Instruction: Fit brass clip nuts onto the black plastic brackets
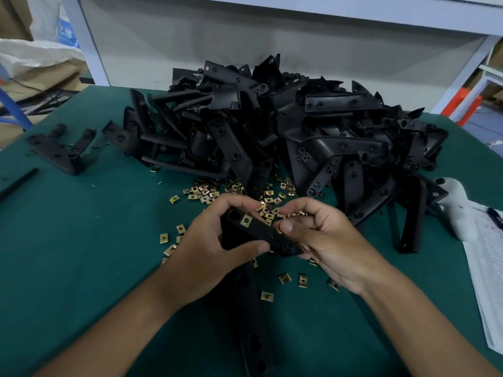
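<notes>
Above the green felt table [81, 254], the left hand [206, 257] grips a matte black plastic bracket [261, 232] (one square brass nut [246, 221] already clipped on); the right hand [324, 240] pinches its other end, among loose shiny nuts [284, 278].

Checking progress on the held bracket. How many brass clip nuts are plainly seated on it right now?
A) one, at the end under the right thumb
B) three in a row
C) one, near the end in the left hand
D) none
C: one brass clip nut sits on the black plastic bracket near the end gripped by the left hand; the right hand pinches the other end, where no seated nut shows.
</notes>
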The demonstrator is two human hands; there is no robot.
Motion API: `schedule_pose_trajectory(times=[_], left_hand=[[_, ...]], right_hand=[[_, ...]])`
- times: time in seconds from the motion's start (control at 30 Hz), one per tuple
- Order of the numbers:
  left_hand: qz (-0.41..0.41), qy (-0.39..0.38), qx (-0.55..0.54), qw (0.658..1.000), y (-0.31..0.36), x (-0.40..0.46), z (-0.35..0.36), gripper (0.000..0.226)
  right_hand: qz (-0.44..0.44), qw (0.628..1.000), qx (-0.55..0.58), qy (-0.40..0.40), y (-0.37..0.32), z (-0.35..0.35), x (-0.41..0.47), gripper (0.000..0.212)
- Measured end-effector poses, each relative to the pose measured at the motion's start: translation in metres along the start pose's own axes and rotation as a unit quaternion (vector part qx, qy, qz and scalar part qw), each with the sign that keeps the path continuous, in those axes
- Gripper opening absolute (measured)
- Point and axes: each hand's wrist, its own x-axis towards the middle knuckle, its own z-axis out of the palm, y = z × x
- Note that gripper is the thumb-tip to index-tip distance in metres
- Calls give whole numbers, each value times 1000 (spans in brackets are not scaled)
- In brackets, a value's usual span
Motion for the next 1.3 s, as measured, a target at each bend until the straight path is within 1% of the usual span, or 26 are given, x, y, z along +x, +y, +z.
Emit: schedule_pose_trajectory(times=[0.07,0.37,0.5,0.6,0.7,0.8,0.87,1.03,1.13,1.3], left_hand=[[0,0,3,1000,0,0,0,46],[1,-11,12,1000,0,-1,2,47],[0,-11,14,1000,0,-1,2,48],[3,-8,8,1000,-1,0,2,48],[4,3,1,1000,-1,0,1,47],[6,10,-12,1000,0,0,2,43],[5,13,-13,1000,1,0,2,41],[-4,15,-8,1000,-2,1,1,45],[-2,19,-5,1000,-3,1,0,46],[4,17,0,1000,-4,1,0,46]], right_hand=[[-1,1000,-7,0,-1,-1,0,38],[2,1000,-26,11,-2,-2,-1,39],[-23,999,-31,32,-1,-1,0,38],[-50,998,-27,41,-1,0,0,33],[-69,997,-25,34,-2,0,-1,20],[-71,995,-62,24,1,1,-1,10],[-69,995,-65,13,5,4,-1,4],[-43,998,-35,23,8,6,0,12],[-34,999,-13,12,6,5,0,18],[-31,999,-22,15,5,4,0,16]])
